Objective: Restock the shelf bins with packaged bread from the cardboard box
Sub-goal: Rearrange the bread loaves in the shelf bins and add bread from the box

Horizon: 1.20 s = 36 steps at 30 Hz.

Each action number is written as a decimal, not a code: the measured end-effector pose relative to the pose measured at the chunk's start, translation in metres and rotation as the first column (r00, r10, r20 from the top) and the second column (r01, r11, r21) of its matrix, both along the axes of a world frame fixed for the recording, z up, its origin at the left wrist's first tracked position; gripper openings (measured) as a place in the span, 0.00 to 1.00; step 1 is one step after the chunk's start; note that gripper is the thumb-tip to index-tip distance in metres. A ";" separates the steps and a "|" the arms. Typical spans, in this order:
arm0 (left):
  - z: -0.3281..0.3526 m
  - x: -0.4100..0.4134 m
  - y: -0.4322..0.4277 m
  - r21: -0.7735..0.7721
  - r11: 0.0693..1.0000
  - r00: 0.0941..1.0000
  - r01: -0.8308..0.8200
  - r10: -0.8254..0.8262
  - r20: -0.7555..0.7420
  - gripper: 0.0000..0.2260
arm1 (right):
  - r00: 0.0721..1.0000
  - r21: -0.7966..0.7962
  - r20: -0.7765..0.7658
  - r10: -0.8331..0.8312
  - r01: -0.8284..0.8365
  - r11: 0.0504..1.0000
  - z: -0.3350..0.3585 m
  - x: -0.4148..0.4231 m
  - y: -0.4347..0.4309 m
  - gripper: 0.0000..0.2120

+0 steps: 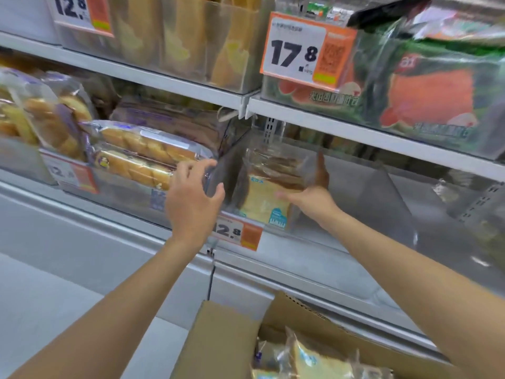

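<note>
A clear-wrapped sliced toast loaf (266, 198) stands inside a clear plastic shelf bin (355, 187) on the middle shelf. My right hand (311, 192) reaches into the bin and is shut on the loaf's right side. My left hand (192, 195) is spread open against the clear corner where this bin meets the neighbouring one, fingers apart, holding nothing. At the bottom edge a cardboard box (232, 340) stands open, with several more bagged toast loaves (314, 362) inside it.
The bin on the left holds packs of long bread rolls (142, 157). Price tags reading 12.8 (237, 233) and 17.8 (300, 50) hang on the bin fronts. The upper shelf (355, 127) carries watermelon-print bread bags (426, 86). A white shelf ledge (109, 236) runs below.
</note>
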<state>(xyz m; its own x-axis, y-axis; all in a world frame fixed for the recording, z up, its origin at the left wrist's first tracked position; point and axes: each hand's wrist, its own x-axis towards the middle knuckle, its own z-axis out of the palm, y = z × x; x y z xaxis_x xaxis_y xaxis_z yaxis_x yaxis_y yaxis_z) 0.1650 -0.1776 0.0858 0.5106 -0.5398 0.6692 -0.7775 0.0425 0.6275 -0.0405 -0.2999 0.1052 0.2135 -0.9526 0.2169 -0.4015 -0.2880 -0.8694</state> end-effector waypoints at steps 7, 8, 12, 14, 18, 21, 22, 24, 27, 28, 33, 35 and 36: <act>-0.002 0.001 0.001 -0.005 1.000 1.000 0.012 -0.012 -0.006 0.16 | 0.530 -0.299 -0.843 -0.089 -0.323 0.898 0.002 0.015 -0.014 0.58; -0.002 0.000 0.001 -0.009 1.000 1.000 0.009 -0.009 -0.006 0.16 | 0.537 -0.308 -0.837 -0.103 -0.308 0.900 0.002 0.023 -0.015 0.57; -0.002 -0.002 0.001 -0.011 1.000 1.000 -0.004 0.004 -0.013 0.16 | 0.497 -0.323 -0.854 -0.157 -0.270 0.907 -0.002 0.034 -0.018 0.56; -0.002 -0.002 0.001 -0.009 1.000 1.000 0.000 0.000 -0.013 0.16 | 0.547 -0.277 -0.831 -0.098 -0.256 0.926 -0.002 0.030 -0.018 0.56; -0.001 0.000 0.004 0.010 1.000 1.000 0.015 -0.015 0.000 0.17 | 0.516 -0.278 -0.850 -0.104 -0.272 0.921 -0.001 0.031 -0.010 0.47; 0.001 0.001 0.011 0.058 0.997 0.997 0.058 -0.060 0.040 0.18 | 0.577 -0.242 -0.815 -0.053 -0.256 0.936 0.008 0.028 0.001 0.44; 0.003 -0.001 0.015 0.066 0.995 0.997 0.068 -0.070 0.029 0.18 | 0.612 -0.241 -0.790 -0.036 -0.255 0.936 0.014 0.023 0.009 0.43; 0.007 -0.011 0.027 0.064 0.997 0.999 0.045 -0.045 0.004 0.16 | 0.675 -0.283 -0.737 -0.037 -0.258 0.924 0.023 0.007 0.031 0.39; 0.016 -0.040 0.049 0.117 0.989 0.995 0.094 -0.088 -0.050 0.12 | 0.784 -0.358 -0.619 -0.048 -0.227 0.906 0.033 -0.029 0.080 0.27; 0.019 -0.051 0.057 0.155 0.976 0.987 0.155 -0.144 -0.076 0.12 | 0.819 -0.380 -0.571 -0.059 -0.200 0.903 0.033 -0.042 0.098 0.23; 0.002 -0.109 0.112 0.490 0.769 0.906 0.409 -0.405 -0.121 0.11 | 0.890 -0.286 -0.454 -0.049 -0.093 0.954 -0.001 -0.116 0.191 0.15; -0.016 -0.125 0.135 0.552 0.709 0.890 0.440 -0.427 -0.160 0.10 | 0.874 -0.143 -0.485 -0.015 -0.063 0.988 -0.025 -0.145 0.221 0.17; -0.025 -0.129 0.144 0.572 0.689 0.889 0.445 -0.419 -0.187 0.11 | 0.843 -0.051 -0.538 0.016 -0.052 0.997 -0.036 -0.160 0.231 0.18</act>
